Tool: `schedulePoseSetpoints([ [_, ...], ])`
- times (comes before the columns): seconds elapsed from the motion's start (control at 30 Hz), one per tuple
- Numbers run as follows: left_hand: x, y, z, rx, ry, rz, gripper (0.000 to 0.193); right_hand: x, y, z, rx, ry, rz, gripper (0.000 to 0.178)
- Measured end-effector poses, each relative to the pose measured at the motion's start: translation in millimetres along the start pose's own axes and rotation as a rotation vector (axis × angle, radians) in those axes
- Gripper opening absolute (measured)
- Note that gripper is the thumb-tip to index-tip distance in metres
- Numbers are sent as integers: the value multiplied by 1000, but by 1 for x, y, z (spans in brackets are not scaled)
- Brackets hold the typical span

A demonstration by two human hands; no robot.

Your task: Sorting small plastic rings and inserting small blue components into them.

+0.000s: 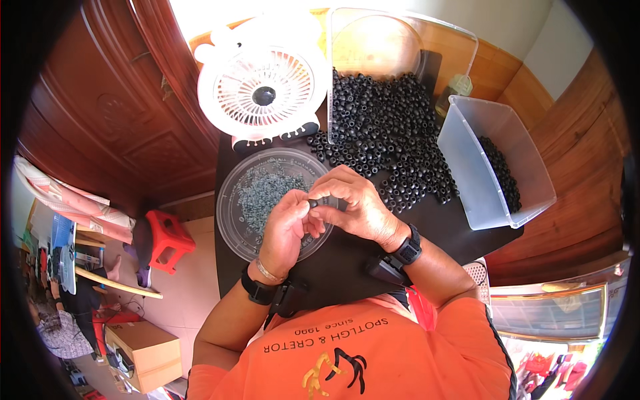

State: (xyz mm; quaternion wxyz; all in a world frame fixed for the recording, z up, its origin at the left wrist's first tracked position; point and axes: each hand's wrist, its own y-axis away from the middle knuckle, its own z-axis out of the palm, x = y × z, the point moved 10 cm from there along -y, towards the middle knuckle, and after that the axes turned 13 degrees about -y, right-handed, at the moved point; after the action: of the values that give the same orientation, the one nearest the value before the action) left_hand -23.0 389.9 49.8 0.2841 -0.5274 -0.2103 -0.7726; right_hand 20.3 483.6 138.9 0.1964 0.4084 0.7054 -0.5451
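Observation:
My left hand (285, 223) and my right hand (357, 207) meet over the right rim of a round clear plastic tub (227, 230). Between their fingertips is a small round black piece (313, 203). My left thumb and fingers are closed on it, and the right fingers pinch at its side; whatever else they grip is hidden. Inside the tub lie many tiny bluish, see-through pieces (257, 193). Beyond my right hand spreads a big heap of small black hollow pieces (387, 120), part of it within a clear tray lying at the back.
A white animal-shaped fan (265, 97) stands behind the tub. At the right, a tilted clear plastic bin (477, 187) holds more black pieces. The dark tabletop (427, 237) carries everything. Left on the floor are a red stool (170, 241) and a cardboard box (145, 353); a person sits farther off.

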Motion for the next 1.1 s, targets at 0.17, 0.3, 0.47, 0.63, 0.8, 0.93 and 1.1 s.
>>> schedulePoseSetpoints([
  [0.17,-1,0,6,-50,33,-1,23,-5,-1,1,1,45,-14,29],
  [0.3,0,-1,9,-70,78,10,23,-7,-1,-1,22,33,-14,27],
  [0.47,-5,1,-2,48,-80,-67,22,-12,-1,-2,12,139,-55,26],
  [0.63,-5,1,2,27,-159,-68,23,-19,-1,3,-35,227,-72,27],
  [0.8,-3,0,4,-12,-70,-39,22,-17,-2,3,-22,190,-50,27],
  [0.93,-2,0,5,-28,-45,-26,22,-14,0,2,-27,160,-34,27],
  [1.1,4,-1,-4,-11,-29,21,21,-10,-2,-4,3,110,-17,23],
])
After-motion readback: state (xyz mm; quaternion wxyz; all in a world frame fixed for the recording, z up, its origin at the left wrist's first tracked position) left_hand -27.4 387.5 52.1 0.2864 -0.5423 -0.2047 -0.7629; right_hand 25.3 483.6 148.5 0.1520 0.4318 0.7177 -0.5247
